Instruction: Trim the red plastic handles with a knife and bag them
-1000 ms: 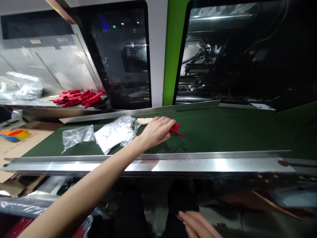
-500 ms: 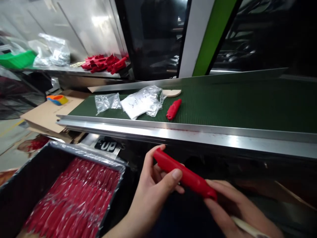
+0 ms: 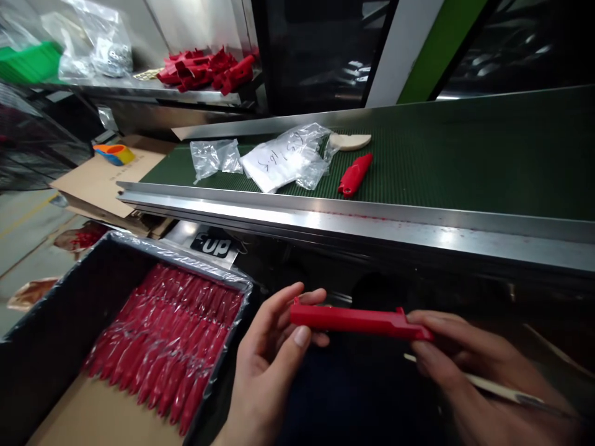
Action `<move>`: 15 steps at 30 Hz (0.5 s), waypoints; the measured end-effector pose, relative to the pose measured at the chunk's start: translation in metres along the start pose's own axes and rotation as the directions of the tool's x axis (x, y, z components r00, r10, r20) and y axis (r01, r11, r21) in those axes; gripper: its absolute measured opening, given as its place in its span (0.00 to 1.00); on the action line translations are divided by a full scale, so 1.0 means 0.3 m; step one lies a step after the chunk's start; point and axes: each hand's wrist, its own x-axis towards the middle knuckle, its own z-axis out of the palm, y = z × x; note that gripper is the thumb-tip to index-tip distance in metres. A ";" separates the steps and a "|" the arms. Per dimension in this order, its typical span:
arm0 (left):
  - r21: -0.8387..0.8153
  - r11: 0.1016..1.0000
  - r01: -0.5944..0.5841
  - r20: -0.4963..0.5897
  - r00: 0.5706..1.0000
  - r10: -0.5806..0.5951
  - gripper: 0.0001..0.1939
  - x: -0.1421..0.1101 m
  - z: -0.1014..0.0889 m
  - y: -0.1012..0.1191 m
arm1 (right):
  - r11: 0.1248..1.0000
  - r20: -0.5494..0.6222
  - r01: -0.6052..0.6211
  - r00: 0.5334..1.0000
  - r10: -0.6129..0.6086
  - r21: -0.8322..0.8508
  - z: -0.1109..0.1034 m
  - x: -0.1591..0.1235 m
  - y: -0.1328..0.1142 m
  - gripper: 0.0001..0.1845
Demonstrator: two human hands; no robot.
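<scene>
A long red plastic part (image 3: 357,321) is held level between both hands, low in the middle of the view. My left hand (image 3: 272,362) pinches its left end with thumb and fingers. My right hand (image 3: 465,365) grips its right end and also holds a thin pale stick (image 3: 493,387) that points off to the right. Another red part (image 3: 354,174) lies on the green conveyor belt (image 3: 465,161) above, beside clear plastic bags (image 3: 283,160).
A plastic-lined black box (image 3: 56,310) at lower left holds several rows of red parts (image 3: 171,334). The steel conveyor rail (image 3: 372,220) runs across the middle. A heap of red parts (image 3: 204,67) sits on a steel shelf at the back left. Cardboard with a tape roll (image 3: 114,153) lies left.
My left hand left the belt and brought a red part down to my lap, where my right hand joined it. Since half a second ago the part has turned level and flat.
</scene>
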 end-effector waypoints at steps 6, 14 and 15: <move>-0.006 1.000 0.027 -0.076 0.997 -0.027 0.22 0.006 -0.006 0.004 | 0.990 0.031 0.011 0.999 -0.015 0.142 -0.006 0.024 -0.068 0.11; -0.014 0.999 0.036 -0.126 0.991 -0.037 0.28 0.011 0.009 0.003 | 0.956 0.039 -0.004 0.999 -0.008 0.295 -0.003 0.054 -0.112 0.13; -0.022 0.999 0.036 -0.128 0.991 -0.039 0.28 0.012 0.011 0.003 | 0.956 0.046 0.012 0.999 -0.027 0.295 -0.005 0.058 -0.109 0.14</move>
